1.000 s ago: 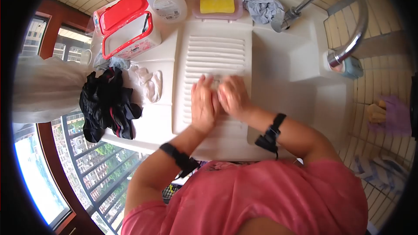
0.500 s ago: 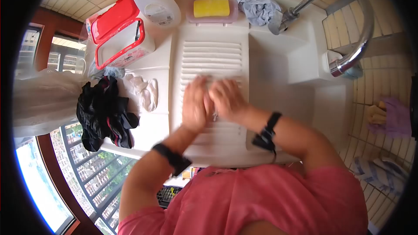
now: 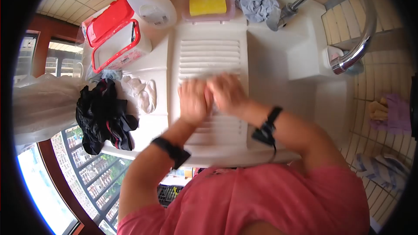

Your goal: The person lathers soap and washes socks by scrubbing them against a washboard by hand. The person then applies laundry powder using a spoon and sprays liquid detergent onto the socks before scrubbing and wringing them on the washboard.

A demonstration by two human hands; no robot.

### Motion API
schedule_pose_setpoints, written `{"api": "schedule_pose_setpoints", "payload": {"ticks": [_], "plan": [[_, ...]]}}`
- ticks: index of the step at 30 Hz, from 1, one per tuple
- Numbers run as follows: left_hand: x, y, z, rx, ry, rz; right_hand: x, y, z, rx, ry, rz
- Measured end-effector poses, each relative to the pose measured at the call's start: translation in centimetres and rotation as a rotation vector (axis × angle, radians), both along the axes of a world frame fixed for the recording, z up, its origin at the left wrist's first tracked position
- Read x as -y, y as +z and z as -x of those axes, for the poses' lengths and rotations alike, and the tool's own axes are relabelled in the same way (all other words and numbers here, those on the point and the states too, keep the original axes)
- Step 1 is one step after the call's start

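My left hand and my right hand press together over the ridged washboard of the white sink unit. Both hands have their fingers curled and are closed on something small that I cannot make out, hidden between them. Motion blurs the fingertips. To the left of the washboard lie a white cloth and a black garment with a red stripe. A yellow sponge or soap bar rests in a pinkish tray behind the board.
An open red-lidded tub and a white bottle stand at the back left. A grey cloth lies beside the chrome faucet. The sink basin is on the right, a white curtain-like sheet on the left.
Both hands have shifted slightly left over the washboard, staying together. The camera view has moved a little, so the items on the left and back appear shifted left.
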State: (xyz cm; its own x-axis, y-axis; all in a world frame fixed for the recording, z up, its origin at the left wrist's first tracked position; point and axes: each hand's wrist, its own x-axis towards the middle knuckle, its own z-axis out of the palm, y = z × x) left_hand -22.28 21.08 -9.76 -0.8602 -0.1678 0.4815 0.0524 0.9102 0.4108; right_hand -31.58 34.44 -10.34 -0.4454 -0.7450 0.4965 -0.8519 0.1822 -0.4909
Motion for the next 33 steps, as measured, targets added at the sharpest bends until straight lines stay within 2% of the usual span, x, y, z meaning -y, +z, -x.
{"api": "schedule_pose_setpoints", "payload": {"ticks": [1,2,4,6,8,9,10,12,14,17,18,20,22,23,24,25,26,29,30,32,33], "plan": [[1.1,-0.2,2.5,0.085,0.075,0.001,1.8,0.1,1.9,0.069,-0.073,-0.046],[2.0,0.2,4.8,0.118,0.145,-0.019,3.8,0.0,3.9,0.073,-0.149,0.030],[2.7,0.3,8.2,0.008,0.357,-0.127,6.2,0.2,6.7,0.005,-0.276,0.069],[2.5,0.6,8.4,0.060,0.482,-0.089,6.0,0.3,5.9,0.013,-0.349,0.038],[0.8,1.2,5.2,0.267,0.410,-0.036,3.5,0.3,3.7,0.032,-0.220,0.054],[-0.1,1.1,2.8,0.234,0.297,-0.121,1.7,0.7,2.2,0.016,-0.130,0.133],[-1.0,0.4,0.3,0.133,0.189,-0.070,-0.3,1.2,0.6,0.022,-0.074,0.111],[-2.8,1.2,-3.1,0.181,0.062,-0.059,-3.1,1.4,-2.4,-0.051,-0.019,-0.017],[-1.1,-0.3,-0.3,0.114,0.060,-0.031,-1.0,0.0,-0.1,0.012,-0.010,-0.026],[2.0,0.0,7.1,0.056,0.209,-0.157,4.7,-0.3,6.2,0.024,-0.217,0.060],[2.6,-0.2,8.7,-0.068,0.244,-0.181,5.7,0.0,7.2,-0.026,-0.305,0.102],[2.2,0.5,9.0,-0.039,0.379,-0.146,5.1,0.2,6.7,-0.021,-0.317,0.049],[1.3,0.1,6.1,0.128,0.347,-0.022,3.7,-0.3,5.3,0.025,-0.283,-0.003],[0.6,0.7,4.0,0.183,0.276,-0.090,1.9,-0.5,3.4,0.057,-0.236,-0.004],[0.0,0.1,1.5,0.168,0.190,-0.072,0.1,-0.4,1.6,0.073,-0.158,0.144],[-0.9,0.2,-1.0,0.126,0.120,-0.120,-1.5,-0.7,-0.5,0.032,-0.146,0.174],[-1.2,0.2,-2.1,0.084,0.050,-0.167,-2.9,0.1,-1.7,0.031,-0.062,0.112],[0.3,-0.6,1.4,0.005,0.005,-0.094,0.3,-0.4,0.5,0.019,-0.107,0.012],[1.5,-1.8,4.1,0.055,0.117,-0.111,2.6,-0.6,3.4,0.031,-0.135,-0.025],[2.4,-0.2,7.5,0.018,0.266,-0.382,5.5,0.0,6.4,0.022,-0.239,0.100],[2.5,-0.2,7.8,0.005,0.261,-0.374,6.3,0.0,7.1,0.047,-0.291,0.141]]}}
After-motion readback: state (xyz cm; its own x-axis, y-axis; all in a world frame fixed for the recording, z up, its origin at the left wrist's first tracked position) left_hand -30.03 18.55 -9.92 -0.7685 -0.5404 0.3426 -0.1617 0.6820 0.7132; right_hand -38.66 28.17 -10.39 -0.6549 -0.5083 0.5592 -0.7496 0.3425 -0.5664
